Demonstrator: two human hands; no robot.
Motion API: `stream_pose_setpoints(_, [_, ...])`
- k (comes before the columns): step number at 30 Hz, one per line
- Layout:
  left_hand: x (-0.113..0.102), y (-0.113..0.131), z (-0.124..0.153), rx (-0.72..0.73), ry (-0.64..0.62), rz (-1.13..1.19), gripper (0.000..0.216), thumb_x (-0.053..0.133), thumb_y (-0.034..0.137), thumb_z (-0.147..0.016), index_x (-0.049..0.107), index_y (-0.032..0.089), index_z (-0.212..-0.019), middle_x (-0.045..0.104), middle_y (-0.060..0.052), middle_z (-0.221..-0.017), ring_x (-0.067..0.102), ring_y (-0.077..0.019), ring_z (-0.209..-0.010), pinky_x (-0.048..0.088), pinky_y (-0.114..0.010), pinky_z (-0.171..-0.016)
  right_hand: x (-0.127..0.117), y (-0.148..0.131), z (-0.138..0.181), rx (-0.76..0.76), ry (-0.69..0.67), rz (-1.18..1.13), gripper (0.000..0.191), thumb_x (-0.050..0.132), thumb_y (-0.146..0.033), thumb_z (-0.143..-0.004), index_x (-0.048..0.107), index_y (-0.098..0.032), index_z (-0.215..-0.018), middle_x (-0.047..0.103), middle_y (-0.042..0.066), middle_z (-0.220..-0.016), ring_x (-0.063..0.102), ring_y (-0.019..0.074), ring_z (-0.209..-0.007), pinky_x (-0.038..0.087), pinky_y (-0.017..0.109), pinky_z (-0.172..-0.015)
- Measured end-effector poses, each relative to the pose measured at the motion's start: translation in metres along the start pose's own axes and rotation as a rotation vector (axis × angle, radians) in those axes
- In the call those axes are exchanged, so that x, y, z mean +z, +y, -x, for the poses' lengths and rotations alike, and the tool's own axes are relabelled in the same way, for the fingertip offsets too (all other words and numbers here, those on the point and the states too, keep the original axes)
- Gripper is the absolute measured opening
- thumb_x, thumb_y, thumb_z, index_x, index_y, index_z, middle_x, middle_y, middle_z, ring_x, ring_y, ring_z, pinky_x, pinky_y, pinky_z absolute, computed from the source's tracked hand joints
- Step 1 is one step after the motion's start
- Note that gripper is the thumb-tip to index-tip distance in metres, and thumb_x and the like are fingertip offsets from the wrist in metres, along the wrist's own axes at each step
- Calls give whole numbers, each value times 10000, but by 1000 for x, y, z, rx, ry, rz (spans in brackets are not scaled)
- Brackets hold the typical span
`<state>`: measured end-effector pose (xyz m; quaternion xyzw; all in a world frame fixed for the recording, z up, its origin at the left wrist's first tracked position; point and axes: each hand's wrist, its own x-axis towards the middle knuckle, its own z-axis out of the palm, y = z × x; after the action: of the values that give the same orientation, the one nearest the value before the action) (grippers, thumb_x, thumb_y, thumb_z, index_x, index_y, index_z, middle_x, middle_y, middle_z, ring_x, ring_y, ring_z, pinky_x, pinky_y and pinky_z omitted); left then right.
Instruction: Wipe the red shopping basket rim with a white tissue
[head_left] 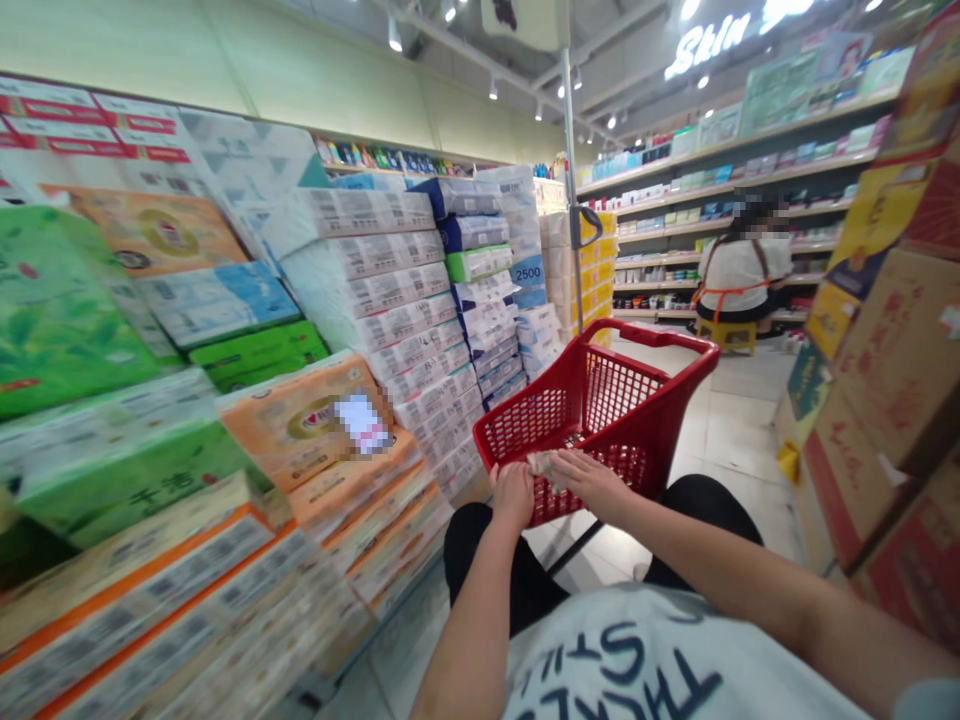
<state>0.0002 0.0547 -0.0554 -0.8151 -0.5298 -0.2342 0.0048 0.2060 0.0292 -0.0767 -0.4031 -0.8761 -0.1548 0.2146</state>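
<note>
A red plastic shopping basket cart [637, 440] with mesh sides stands right in front of my knees. At its near rim my left hand [514, 492] is closed, fingers curled, against a small whitish item [541, 463] that is too blurred to name. My right hand [589, 480] comes from the right, its fingers pressed together over the same item. Both hands are close together and low over the cart's near edge. What lies at the bottom of the cart is mostly hidden.
Stacked tissue packs [405, 270] fill the left, with a lit phone [363, 424] on an orange pack [311, 420]. Cardboard boxes [892, 370] line the right. Farther off, a person [739, 265] sits on a yellow stool [726, 335] before product shelves. A metal pole [571, 150] rises behind the cart.
</note>
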Motion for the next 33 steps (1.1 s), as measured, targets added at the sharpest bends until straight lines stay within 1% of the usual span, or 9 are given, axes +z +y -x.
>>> stream_pose_setpoints(3, [-1,1,1,10,-4,-6,338,284,206,-975,615,218,-905,681,-23,-977,572,-181,-1031,244,-435,-1089,7,2,1,-107,-8,-9,492,460,-106,-865,522,-209,-1342,469,81,-1435,317,236,-1383,282,464,-1131])
stream_pose_setpoints(7, [-2,2,2,24,-6,-37,316,294,200,-971,600,214,-892,674,-17,-950,572,-183,-1013,254,-440,-1081,6,0,-3,-188,-15,-9,410,447,-158,-913,550,-165,-1310,499,100,-1407,336,235,-1371,307,449,-1115])
stream_pose_setpoints(11, [1,1,3,30,8,-36,309,294,193,-969,596,218,-908,671,-19,-976,563,-179,-1035,250,-434,-1087,2,-6,-2,-155,-123,-5,301,472,-182,-915,653,-171,-1155,641,117,-1212,511,226,-1203,430,388,-988])
stream_pose_setpoints(13, [2,0,3,22,16,-22,316,287,201,-973,598,225,-922,671,-19,-998,559,-175,-1048,248,-428,-1090,-2,-9,-3,-138,-140,-3,255,484,-191,-913,684,-179,-1071,676,113,-1108,555,218,-1110,458,362,-926])
stream_pose_setpoints(18, [3,0,3,27,20,-37,302,303,202,-971,601,220,-922,670,-30,-1011,554,-181,-1064,249,-435,-1093,-10,-13,-14,-214,0,-18,277,433,-211,-950,654,-174,-1113,650,111,-1112,509,216,-1127,416,372,-956])
stream_pose_setpoints(20, [3,1,3,38,24,-49,298,308,196,-967,600,213,-911,670,-36,-994,556,-186,-1060,253,-443,-1090,-9,-13,-14,-200,-23,-17,273,437,-221,-952,658,-181,-1108,649,110,-1081,519,213,-1086,418,367,-939])
stream_pose_setpoints(24, [4,1,3,38,51,-31,309,300,201,-969,601,218,-900,670,-30,-965,563,-182,-1037,268,-437,-1082,-6,-9,-6,-120,-161,-37,239,470,-243,-940,695,-198,-1008,661,86,-928,549,199,-931,450,332,-835])
stream_pose_setpoints(30, [5,0,3,30,60,-25,315,300,199,-968,599,220,-872,669,-25,-941,565,-177,-1026,262,-431,-1084,-13,-8,-11,-168,-13,-78,315,394,-219,-966,620,-185,-1182,636,113,-1048,499,209,-1044,419,361,-902])
stream_pose_setpoints(33, [5,0,3,29,54,-26,308,303,204,-969,599,223,-886,670,-27,-970,560,-175,-1041,258,-419,-1087,-14,-7,-10,-118,-63,-60,278,430,-220,-949,658,-179,-1104,643,102,-988,518,212,-979,436,356,-871])
